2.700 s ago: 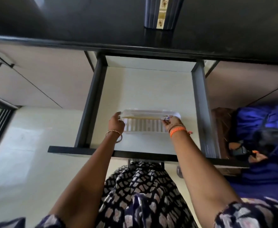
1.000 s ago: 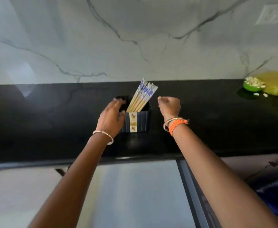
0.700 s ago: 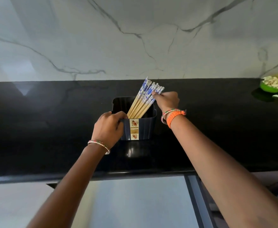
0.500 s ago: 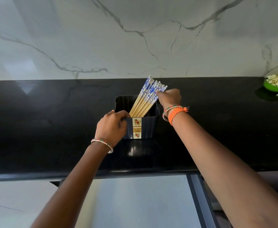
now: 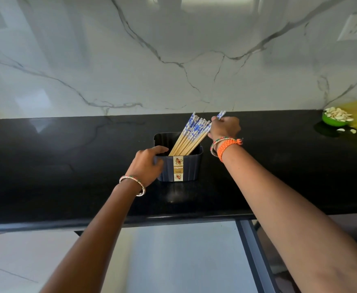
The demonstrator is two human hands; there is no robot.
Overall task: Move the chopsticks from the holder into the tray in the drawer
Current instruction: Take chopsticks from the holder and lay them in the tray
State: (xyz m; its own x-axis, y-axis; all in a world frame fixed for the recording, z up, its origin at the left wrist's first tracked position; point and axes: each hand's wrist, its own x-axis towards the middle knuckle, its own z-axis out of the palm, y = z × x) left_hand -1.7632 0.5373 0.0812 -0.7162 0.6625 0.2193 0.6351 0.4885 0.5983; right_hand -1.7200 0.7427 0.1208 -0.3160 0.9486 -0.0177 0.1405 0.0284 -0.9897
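Observation:
A dark blue holder [image 5: 189, 168] with a floral label stands on the black countertop [image 5: 67, 166]. Several wooden chopsticks [image 5: 191, 134] with blue-and-white tops lean to the right inside it. My left hand [image 5: 149, 166] grips the holder's left front rim. My right hand [image 5: 225, 127] pinches a chopstick near its patterned top, and that tip pokes out above my fingers, apart from the bundle. The open drawer [image 5: 184, 256] shows below the counter edge; the tray is out of view.
A white marble backsplash [image 5: 173, 60] rises behind the counter. A green bowl [image 5: 335, 119] of pale pieces sits at the far right beside a yellow object, with a few pieces scattered around. The drawer's dark right rail [image 5: 255, 256] runs down beside my right arm.
I looked up from the drawer tray to the counter. My left hand took hold of the holder. My right hand reached the chopstick tops and has drawn one to the right of the bundle.

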